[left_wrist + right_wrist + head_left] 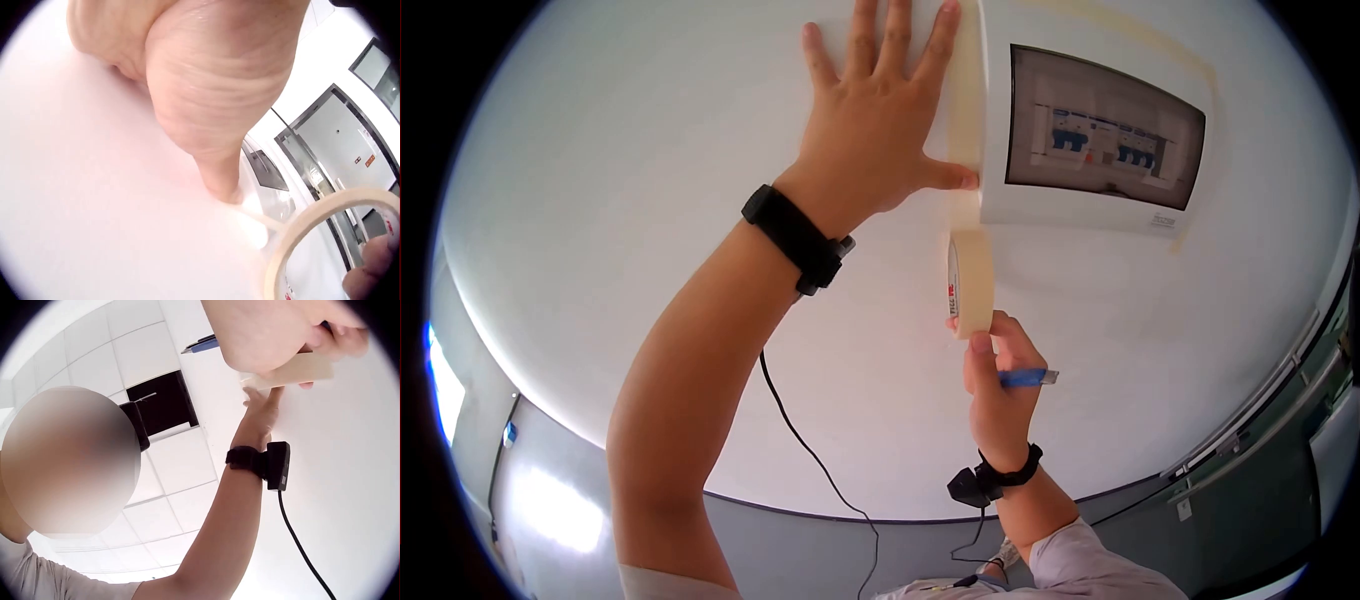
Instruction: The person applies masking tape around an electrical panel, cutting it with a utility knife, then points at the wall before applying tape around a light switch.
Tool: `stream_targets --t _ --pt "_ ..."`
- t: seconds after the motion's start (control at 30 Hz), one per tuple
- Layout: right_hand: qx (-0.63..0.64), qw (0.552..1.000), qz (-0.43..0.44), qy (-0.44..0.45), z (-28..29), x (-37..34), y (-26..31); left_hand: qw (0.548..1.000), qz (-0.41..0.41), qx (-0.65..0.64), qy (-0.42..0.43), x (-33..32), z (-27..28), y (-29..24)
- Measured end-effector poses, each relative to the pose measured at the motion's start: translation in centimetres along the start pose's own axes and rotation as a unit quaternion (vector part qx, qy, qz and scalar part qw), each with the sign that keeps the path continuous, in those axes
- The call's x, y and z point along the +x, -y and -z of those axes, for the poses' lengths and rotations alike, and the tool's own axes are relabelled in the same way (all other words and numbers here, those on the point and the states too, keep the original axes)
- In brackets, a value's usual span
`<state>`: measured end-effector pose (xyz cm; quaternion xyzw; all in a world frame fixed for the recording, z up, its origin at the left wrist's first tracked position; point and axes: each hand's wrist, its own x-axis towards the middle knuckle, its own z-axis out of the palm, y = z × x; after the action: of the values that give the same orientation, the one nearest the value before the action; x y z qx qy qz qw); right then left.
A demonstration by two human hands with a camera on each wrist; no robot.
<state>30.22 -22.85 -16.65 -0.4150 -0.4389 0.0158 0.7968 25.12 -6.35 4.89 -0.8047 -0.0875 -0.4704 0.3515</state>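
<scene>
My left hand (875,125) lies against the white wall with its fingers spread, thumb on a strip of masking tape (965,100). That strip runs down the left side of a white breaker box (994,205) with a tinted window. Below the thumb, the strip leads into a roll of masking tape (975,285). My right hand (1005,400) grips the roll at its lower end and also holds a blue utility knife (1025,377), whose tip sticks out to the right. In the left wrist view the tape roll (294,240) stands edge-on to the wall, near the left thumb (222,181).
More tape (1140,28) borders the top and right of the box. Breaker switches (1100,140) show through its window. A black cable (810,445) hangs from the left wrist camera. Pipes (1250,430) run along the right, and a ceiling opening (162,403) lies overhead.
</scene>
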Motion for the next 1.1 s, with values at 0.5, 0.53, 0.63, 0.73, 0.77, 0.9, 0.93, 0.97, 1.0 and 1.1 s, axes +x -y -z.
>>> stream_targets --t 0.5,0.53,0.63,0.73,0.77,0.9,0.93,0.97,1.0,1.1 --pt "0.106 0.993 -0.043 0.036 1.3 -1.3 1.4 0.999 0.012 -0.005 0.048 -1.6 1.2 -1.8" --pt "0.137 0.989 -0.04 0.033 1.5 -0.9 1.1 1.0 0.008 0.018 0.017 -1.7 0.7 -1.8" --pt "0.16 0.986 -0.041 0.033 1.6 0.2 0.1 0.994 0.016 -0.038 0.101 -2.1 2.2 -2.5" --pt "0.143 0.985 -0.059 0.082 2.4 0.6 -1.5 0.999 0.013 0.004 0.035 -2.4 0.6 -2.4" --pt "0.111 0.989 -0.045 0.083 2.6 0.5 -1.9 0.999 0.012 0.004 0.036 -2.7 0.2 -2.2" --pt "0.05 0.997 -0.013 0.056 2.3 0.3 -1.2 0.981 0.014 0.118 -0.152 -0.1 -6.2 -1.0" --pt "0.05 0.997 -0.014 0.055 2.1 0.3 -1.3 0.881 0.008 0.281 -0.382 0.7 -9.1 -0.5" --pt "0.065 0.996 -0.023 0.047 2.0 0.3 -1.3 0.881 0.009 0.279 -0.382 -0.2 -7.2 -1.1" --pt "0.08 0.995 -0.032 0.039 1.9 0.3 -1.4 0.968 0.011 0.117 -0.22 -2.1 -3.3 -2.2" --pt "0.079 0.995 -0.04 0.036 1.7 0.1 -1.7 0.996 0.009 -0.07 -0.047 -3.1 -1.3 -3.0"
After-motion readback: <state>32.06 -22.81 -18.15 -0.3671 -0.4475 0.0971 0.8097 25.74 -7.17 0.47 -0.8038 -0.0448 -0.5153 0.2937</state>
